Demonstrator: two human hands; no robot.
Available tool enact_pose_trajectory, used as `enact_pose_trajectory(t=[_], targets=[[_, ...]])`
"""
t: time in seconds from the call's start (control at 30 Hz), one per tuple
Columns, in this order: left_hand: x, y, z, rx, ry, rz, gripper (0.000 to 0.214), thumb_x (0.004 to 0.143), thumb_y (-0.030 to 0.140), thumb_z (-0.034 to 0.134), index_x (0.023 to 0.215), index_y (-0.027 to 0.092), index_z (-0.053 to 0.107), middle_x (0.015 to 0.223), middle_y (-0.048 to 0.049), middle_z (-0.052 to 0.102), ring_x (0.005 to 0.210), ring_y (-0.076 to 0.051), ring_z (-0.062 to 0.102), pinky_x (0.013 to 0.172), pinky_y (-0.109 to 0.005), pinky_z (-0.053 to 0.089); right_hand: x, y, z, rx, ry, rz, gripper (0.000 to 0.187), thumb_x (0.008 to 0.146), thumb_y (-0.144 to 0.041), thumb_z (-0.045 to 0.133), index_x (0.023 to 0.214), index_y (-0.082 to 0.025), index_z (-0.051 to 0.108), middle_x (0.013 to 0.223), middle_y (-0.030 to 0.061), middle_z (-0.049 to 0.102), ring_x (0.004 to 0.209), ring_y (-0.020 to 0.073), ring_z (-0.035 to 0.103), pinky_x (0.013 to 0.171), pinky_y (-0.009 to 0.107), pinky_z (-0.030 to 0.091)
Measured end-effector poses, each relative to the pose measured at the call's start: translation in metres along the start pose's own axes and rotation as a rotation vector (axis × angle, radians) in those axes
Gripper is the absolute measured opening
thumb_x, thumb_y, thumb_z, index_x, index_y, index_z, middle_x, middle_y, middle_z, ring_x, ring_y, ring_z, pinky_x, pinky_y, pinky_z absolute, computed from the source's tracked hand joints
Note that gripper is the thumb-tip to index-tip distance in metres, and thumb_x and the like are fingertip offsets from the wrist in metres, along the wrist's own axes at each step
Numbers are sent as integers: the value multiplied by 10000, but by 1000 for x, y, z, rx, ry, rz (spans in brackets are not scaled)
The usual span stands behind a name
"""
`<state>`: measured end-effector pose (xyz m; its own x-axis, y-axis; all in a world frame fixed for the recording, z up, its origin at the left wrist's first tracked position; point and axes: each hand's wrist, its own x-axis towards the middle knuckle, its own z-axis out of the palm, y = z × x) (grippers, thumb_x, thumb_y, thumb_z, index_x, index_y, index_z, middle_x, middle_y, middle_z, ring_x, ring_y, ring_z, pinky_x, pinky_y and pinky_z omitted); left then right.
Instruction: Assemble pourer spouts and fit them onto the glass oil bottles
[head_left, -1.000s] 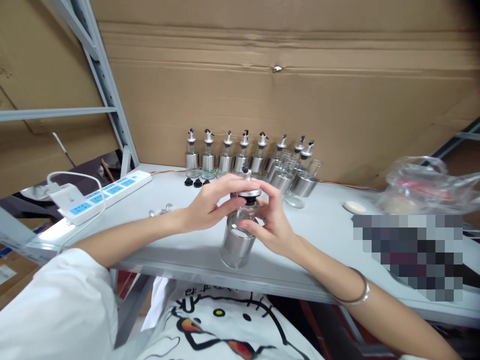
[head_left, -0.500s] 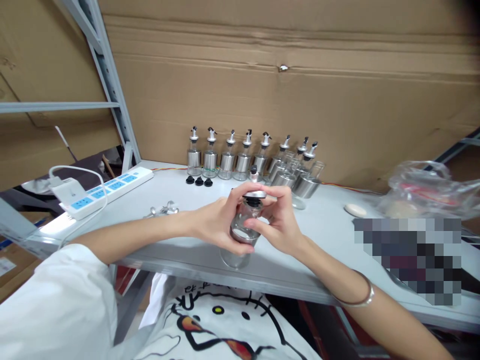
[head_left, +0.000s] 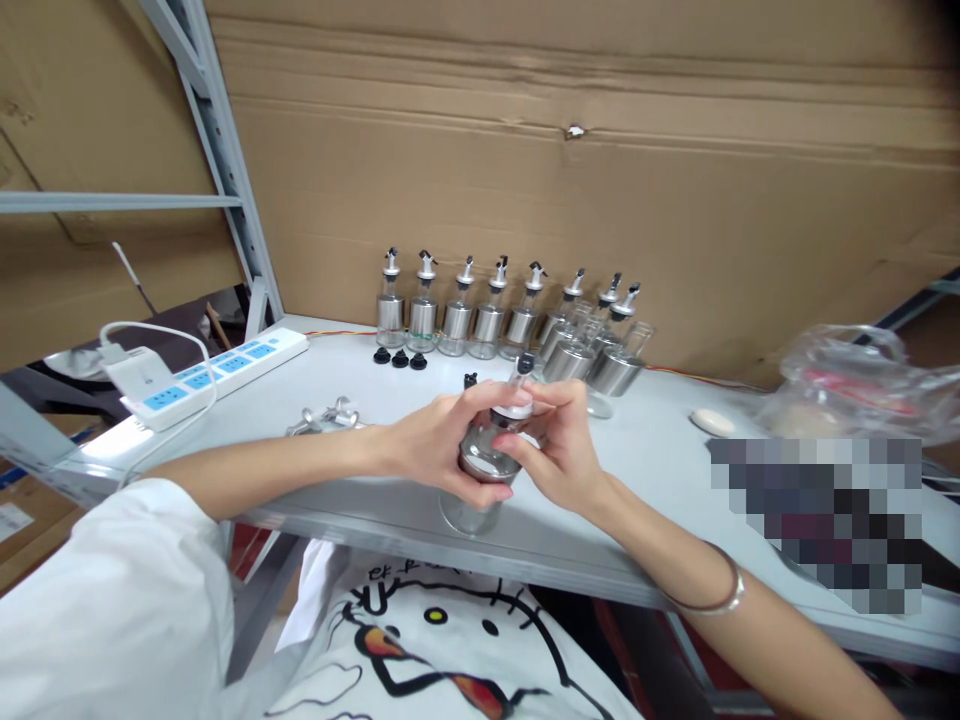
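Note:
A glass bottle with a steel band (head_left: 480, 465) is held over the table's near edge. My left hand (head_left: 435, 445) wraps round its body, fingers closed. My right hand (head_left: 555, 445) pinches the silver pourer cap (head_left: 517, 405) sitting on the bottle's neck, its black spout tip pointing up. Behind my hands, a row of several like bottles (head_left: 487, 315) with pourers fitted stands against the cardboard wall.
The grey table (head_left: 360, 390) carries a white power strip (head_left: 217, 375) at the left, three black stoppers (head_left: 400, 358), loose metal parts (head_left: 324, 417), a white oval piece (head_left: 711, 421) and a plastic bag (head_left: 855, 385) at the right. A metal shelf post (head_left: 225, 170) rises at the left.
My left hand moved from the cap down to grip the bottle's body. The right hand shifted up to the cap, and the bottle tilted slightly toward me.

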<state>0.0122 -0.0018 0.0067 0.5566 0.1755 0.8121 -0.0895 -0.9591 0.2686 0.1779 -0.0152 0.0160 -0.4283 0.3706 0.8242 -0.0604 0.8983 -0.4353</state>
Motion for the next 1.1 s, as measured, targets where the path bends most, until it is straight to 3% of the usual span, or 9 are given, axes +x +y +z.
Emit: enact_pose_trajectory(t=[0.1,0.23,0.47,0.6,0.7,0.9,1.0,1.1], targets=[[-7,0,7,-83,67,-97,1007,616,228,771,1392,322,136,1219,-109,530,884,-186,619,768,-324,510,-1,0,0,26,9,-8,351,876,-229,585,1126,-307,351,914,-8,615,735,140,675,580,273,572],[-13,3,12,-202,61,-210,1052,641,243,771,1430,329,81,1242,-113,530,1033,-241,602,873,-384,501,-4,2,1,35,39,-3,379,861,-222,608,1139,-316,368,901,-10,626,731,151,679,589,299,582],[-12,9,10,-242,55,-288,998,668,322,781,1431,320,138,998,-47,600,910,-219,635,814,-382,533,-10,4,4,44,88,60,314,879,-305,579,1115,-321,373,809,-8,632,720,196,696,557,343,593],[-9,13,10,-271,84,-258,923,667,338,783,1394,329,214,1026,-54,584,905,-203,619,809,-359,530,-12,3,4,-27,138,34,331,870,-300,592,1147,-335,414,761,-26,618,608,170,671,554,342,593],[-9,14,11,-292,89,-261,909,662,320,789,1378,339,229,1132,-80,559,942,-205,609,835,-363,521,-15,5,3,-64,160,-8,362,865,-265,600,1178,-353,442,824,-17,632,633,169,681,558,338,594],[-11,8,12,-285,39,-185,965,686,339,773,1411,360,136,1160,-87,554,971,-219,606,833,-369,518,-13,0,4,-41,158,-53,359,853,-212,609,1152,-351,464,851,-11,659,664,174,688,549,317,576],[-8,4,4,-271,-33,-234,875,785,389,678,1431,348,89,1210,-114,532,877,-185,625,717,-313,543,-1,-9,3,94,180,81,219,889,-252,559,1063,-314,440,801,-17,661,677,169,692,569,309,570],[-7,0,-11,-271,-16,-289,657,897,394,527,1409,388,115,1377,-140,399,797,-133,650,637,-263,547,16,-13,-12,231,349,248,220,880,-337,557,1016,-293,390,761,-20,657,681,182,691,631,352,572]])
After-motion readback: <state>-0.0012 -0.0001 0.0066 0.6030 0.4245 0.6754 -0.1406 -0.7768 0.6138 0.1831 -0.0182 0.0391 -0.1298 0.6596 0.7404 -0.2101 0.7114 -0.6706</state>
